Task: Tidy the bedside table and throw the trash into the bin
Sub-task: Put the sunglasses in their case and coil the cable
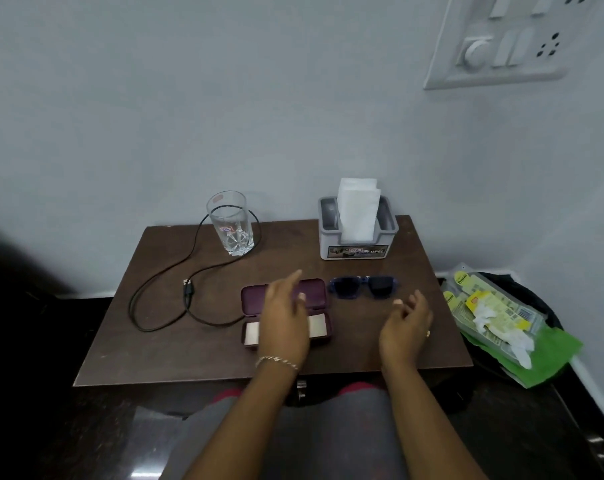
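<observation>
On the dark brown wooden worktop [189, 348], near its front edge, a maroon hard-shell glasses case [315, 292] lies open. The left hand [285, 320] is over it with fingers straight and spread, perhaps touching it. Just to the right, the right hand [406, 327] hangs loosely curled, holding nothing, in front of blue-framed dark sunglasses [362, 287]. Behind stand a clear glass tumbler [229, 225] and a grey tissue holder [357, 244]; yellow-green wrappers [491, 306] fill the black bin [544, 304] beside the worktop.

The grey tissue holder [390, 234], right of centre, has a front label [358, 251] reading "OPEL" (its other print is too small). Lettering on the yellow wrappers [480, 299] at right and the glass [230, 220] sticker is blurred.
</observation>
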The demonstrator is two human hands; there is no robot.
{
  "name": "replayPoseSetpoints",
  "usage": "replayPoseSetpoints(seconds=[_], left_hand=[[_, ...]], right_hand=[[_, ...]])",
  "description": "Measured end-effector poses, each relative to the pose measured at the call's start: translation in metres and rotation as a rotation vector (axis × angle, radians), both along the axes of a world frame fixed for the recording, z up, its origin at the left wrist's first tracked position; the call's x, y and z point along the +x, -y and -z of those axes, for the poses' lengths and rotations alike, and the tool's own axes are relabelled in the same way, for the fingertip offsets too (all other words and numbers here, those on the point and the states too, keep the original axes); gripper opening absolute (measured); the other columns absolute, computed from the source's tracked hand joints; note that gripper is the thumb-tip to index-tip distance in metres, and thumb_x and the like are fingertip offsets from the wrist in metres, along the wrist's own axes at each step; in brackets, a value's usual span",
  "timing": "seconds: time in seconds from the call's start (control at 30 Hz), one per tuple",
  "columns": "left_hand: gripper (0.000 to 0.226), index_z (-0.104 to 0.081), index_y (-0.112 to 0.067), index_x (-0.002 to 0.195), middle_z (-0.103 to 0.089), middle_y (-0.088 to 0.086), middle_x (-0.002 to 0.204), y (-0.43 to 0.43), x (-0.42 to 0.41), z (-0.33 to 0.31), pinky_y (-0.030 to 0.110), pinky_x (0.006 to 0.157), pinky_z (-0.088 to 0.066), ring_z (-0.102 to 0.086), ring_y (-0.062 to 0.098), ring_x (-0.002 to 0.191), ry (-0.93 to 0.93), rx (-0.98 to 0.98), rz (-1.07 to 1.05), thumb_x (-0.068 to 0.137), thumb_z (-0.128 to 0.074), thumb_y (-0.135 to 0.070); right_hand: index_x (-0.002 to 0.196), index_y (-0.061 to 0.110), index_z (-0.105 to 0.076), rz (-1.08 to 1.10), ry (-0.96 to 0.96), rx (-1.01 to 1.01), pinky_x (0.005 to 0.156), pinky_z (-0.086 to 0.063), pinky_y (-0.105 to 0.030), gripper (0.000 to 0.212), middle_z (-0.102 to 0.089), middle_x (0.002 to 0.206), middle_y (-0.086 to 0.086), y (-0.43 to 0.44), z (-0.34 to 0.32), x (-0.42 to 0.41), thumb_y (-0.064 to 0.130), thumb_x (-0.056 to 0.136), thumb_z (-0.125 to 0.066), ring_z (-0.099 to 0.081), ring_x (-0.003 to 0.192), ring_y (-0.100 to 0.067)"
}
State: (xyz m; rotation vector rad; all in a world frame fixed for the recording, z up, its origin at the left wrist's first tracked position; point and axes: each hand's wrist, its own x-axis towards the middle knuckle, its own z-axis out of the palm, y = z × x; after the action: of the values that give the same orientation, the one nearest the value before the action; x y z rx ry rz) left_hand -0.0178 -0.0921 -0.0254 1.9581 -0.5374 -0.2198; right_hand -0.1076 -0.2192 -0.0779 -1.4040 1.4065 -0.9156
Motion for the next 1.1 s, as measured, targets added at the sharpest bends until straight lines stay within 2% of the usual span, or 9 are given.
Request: replayPoseSetpoints(seconds=[0.17, 0.3, 0.47, 0.57, 0.7, 0.8, 0.9, 1.0, 1.1], left_hand=[[0.058, -0.027, -0.017, 0.144, -0.026, 0.003, 0.15, 0.069, -0.02, 0.025, 0.049, 0.095, -0.047, -0.055, 0.04, 0.113, -0.326, 0.185, 0.133, 0.09, -0.039, 0.001], [0.071, -0.005, -0.017, 0.148, -0.005, 0.002, 0.157, 0.086, -0.019, 0.038, 0.049, 0.101, -0.042, -0.046, 0.038, 0.125, -0.331, 0.268, 0.131, 0.088, -0.038, 0.002], [0.076, 0.006, -0.011, 0.147, -0.008, 0.013, 0.155, 0.097, -0.021, 0.046, 0.048, 0.101, -0.043, -0.042, 0.038, 0.127, -0.368, 0.265, 0.072, 0.089, -0.041, 0.003], [0.07, 0.001, -0.009, 0.147, -0.011, 0.012, 0.153, 0.1, -0.028, 0.042, 0.044, 0.091, -0.05, -0.053, 0.038, 0.115, -0.389, 0.203, 0.046, 0.092, -0.041, 0.0], [0.062, -0.015, -0.014, 0.147, -0.027, 0.008, 0.148, 0.092, -0.038, 0.025, 0.016, 0.051, -0.049, -0.062, 0.02, 0.078, -0.351, 0.072, 0.046, 0.093, -0.046, -0.009], [0.062, -0.019, -0.022, 0.147, -0.037, 0.006, 0.143, 0.07, -0.036, 0.009, 0.01, 0.048, -0.046, -0.059, 0.013, 0.071, -0.344, 0.004, 0.024, 0.093, -0.049, -0.016], [0.051, -0.036, -0.021, 0.14, -0.047, 0.009, 0.135, 0.035, -0.02, -0.005, 0.008, 0.041, -0.041, -0.054, 0.015, 0.067, -0.303, -0.019, -0.066, 0.092, -0.05, -0.014], [0.037, -0.054, -0.017, 0.127, -0.059, 0.01, 0.112, -0.007, 0.004, -0.011, 0.02, 0.048, -0.049, -0.053, 0.021, 0.064, -0.315, -0.019, -0.169, 0.09, -0.051, -0.01], [0.027, -0.065, -0.013, 0.113, -0.067, 0.009, 0.1, -0.043, 0.025, -0.006, 0.042, 0.082, -0.051, -0.063, 0.031, 0.092, -0.332, 0.034, -0.235, 0.087, -0.058, -0.012]], right_hand=[[0.142, 0.012, -0.035, -0.126, -0.104, -0.065, 0.11, -0.031, -0.047, 0.049, -0.04, 0.143, -0.013, 0.021, 0.005, 0.003, 0.008, 0.094, -0.047, -0.042, 0.129, -0.03], [0.139, 0.012, -0.042, -0.179, -0.145, -0.089, 0.109, -0.028, -0.037, 0.044, -0.047, 0.14, -0.012, 0.03, 0.008, 0.005, 0.007, 0.095, -0.047, -0.041, 0.129, -0.029], [0.13, 0.009, -0.054, -0.141, -0.163, -0.06, 0.098, -0.035, -0.031, 0.036, -0.059, 0.125, -0.016, 0.032, 0.011, 0.009, 0.007, 0.094, -0.049, -0.045, 0.121, -0.03], [0.126, 0.009, -0.058, -0.083, -0.123, -0.03, 0.095, -0.035, -0.027, 0.033, -0.062, 0.123, -0.014, 0.031, 0.004, 0.005, 0.009, 0.094, -0.049, -0.05, 0.118, -0.03], [0.118, 0.009, -0.065, 0.015, -0.014, 0.053, 0.091, -0.047, -0.029, 0.028, -0.067, 0.115, -0.012, 0.026, -0.009, -0.01, 0.012, 0.094, -0.05, -0.063, 0.105, -0.027], [0.11, 0.014, -0.069, -0.013, 0.053, 0.073, 0.089, -0.053, -0.04, 0.022, -0.072, 0.105, -0.008, 0.017, -0.015, -0.017, 0.017, 0.091, -0.057, -0.067, 0.095, -0.024], [0.105, 0.017, -0.071, -0.119, 0.127, 0.095, 0.084, -0.055, -0.035, 0.02, -0.072, 0.101, -0.003, 0.002, -0.029, -0.012, 0.016, 0.089, -0.06, -0.068, 0.091, -0.018], [0.101, 0.013, -0.072, -0.26, 0.139, 0.111, 0.079, -0.056, -0.029, 0.017, -0.072, 0.093, -0.002, -0.018, -0.041, 0.001, 0.013, 0.087, -0.063, -0.068, 0.082, -0.016], [0.099, 0.017, -0.072, -0.386, 0.056, 0.124, 0.079, -0.055, -0.029, 0.015, -0.071, 0.096, -0.001, -0.037, -0.041, 0.016, 0.017, 0.087, -0.063, -0.067, 0.084, -0.014]])
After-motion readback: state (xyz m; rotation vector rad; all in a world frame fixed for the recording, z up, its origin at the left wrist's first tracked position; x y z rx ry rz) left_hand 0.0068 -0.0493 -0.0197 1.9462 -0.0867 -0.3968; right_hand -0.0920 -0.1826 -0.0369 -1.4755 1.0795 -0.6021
